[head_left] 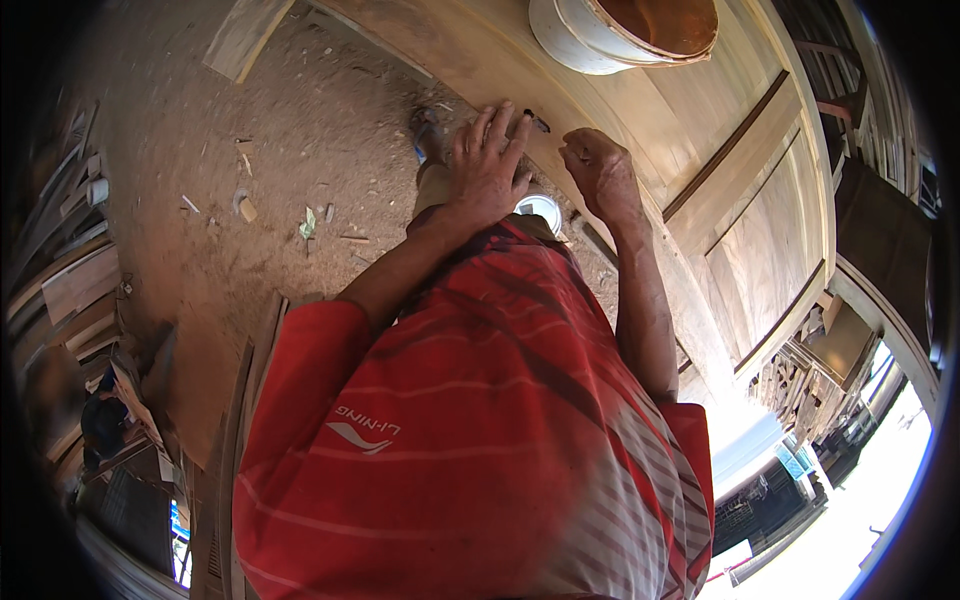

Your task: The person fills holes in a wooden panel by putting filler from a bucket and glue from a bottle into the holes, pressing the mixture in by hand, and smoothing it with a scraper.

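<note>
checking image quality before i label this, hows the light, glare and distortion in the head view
Head view: strong fisheye, so the wooden door panel bows toward the rim and the corners go black; the lower right is blown out by daylight; the left side sits in deep shadow; the left hand, right hand and white bucket are evenly lit and fairly sharp.

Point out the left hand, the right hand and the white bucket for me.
left hand (487, 170): head view, on the back of the hand.
right hand (597, 165): head view, on the knuckles of the closed fist.
white bucket (585, 40): head view, on its outer side wall.
</note>
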Demonstrator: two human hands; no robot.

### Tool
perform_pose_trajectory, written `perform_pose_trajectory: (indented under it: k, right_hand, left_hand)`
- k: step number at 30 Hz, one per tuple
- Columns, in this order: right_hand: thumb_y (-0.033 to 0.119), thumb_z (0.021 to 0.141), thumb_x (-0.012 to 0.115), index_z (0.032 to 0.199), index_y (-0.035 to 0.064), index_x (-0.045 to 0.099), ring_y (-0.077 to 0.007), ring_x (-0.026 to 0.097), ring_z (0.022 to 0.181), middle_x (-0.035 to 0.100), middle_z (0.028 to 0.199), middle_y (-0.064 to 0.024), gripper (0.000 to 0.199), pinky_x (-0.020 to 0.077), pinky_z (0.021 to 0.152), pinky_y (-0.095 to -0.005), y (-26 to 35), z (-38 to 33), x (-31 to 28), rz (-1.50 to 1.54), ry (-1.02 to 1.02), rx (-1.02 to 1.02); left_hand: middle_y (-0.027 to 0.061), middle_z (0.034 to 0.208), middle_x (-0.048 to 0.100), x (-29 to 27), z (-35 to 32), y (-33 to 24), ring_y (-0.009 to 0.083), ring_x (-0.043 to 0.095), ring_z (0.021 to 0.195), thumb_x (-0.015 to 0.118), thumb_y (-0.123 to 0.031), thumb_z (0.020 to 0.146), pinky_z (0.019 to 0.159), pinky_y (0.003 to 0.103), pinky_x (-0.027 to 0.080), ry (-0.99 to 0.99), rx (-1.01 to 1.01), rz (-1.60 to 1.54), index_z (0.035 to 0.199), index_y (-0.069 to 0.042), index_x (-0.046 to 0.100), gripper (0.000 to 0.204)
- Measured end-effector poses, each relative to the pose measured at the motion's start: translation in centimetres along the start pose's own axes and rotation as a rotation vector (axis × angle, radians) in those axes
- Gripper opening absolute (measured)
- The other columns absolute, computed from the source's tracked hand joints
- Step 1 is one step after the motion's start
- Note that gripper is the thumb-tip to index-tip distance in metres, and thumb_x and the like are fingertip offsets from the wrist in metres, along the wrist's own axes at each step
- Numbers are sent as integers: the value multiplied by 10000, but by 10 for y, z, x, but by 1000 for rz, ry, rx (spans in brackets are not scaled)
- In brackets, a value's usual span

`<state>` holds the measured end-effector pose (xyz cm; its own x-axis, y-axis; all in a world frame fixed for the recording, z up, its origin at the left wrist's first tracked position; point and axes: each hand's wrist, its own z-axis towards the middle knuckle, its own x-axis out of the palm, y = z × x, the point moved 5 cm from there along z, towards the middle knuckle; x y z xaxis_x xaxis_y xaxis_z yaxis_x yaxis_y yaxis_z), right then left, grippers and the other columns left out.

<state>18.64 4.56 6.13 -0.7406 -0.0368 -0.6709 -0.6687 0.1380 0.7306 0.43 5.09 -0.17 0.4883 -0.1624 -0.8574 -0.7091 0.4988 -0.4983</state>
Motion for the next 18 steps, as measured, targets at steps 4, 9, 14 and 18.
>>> perform_pose_trajectory:
  k: [4, 9, 14, 18]
  right_hand:
    - [66, 931, 708, 1025, -4, 699, -446, 703, 868, 707, 916, -230, 118, 555, 739, -500, 14, 24, 9, -42, 39, -96]
    - [53, 939, 688, 991, 11, 658, -461, 689, 860, 686, 920, -226, 73, 550, 734, -546, 18, 37, 23, -118, 80, -186]
    - [77, 958, 699, 1025, 22, 668, -457, 696, 879, 697, 963, -218, 92, 557, 746, -535, 14, 41, 30, -250, 138, -142]
    - [91, 970, 714, 1064, 20, 697, -447, 707, 908, 716, 998, -216, 119, 563, 772, -510, 16, 42, 31, -270, 151, -102]
  left_hand:
    - [182, 1675, 319, 0, 0, 1, 409, 320, 1511, 832, -345, 815, 1169, 638, 294, 38, -3, 7, 1606, -146, 425, 911]
    - [184, 1658, 345, 2, -1, -1, 418, 339, 1489, 820, -329, 823, 1160, 643, 295, -5, -27, -58, 1597, -144, 442, 880]
    - [190, 1649, 352, 2, 0, -1, 414, 333, 1495, 824, -321, 814, 1148, 634, 308, -20, -32, -66, 1577, -144, 469, 860]
    - [192, 1651, 348, 2, -2, -1, 410, 325, 1501, 826, -310, 812, 1144, 626, 313, -37, -40, -83, 1576, -140, 470, 860]
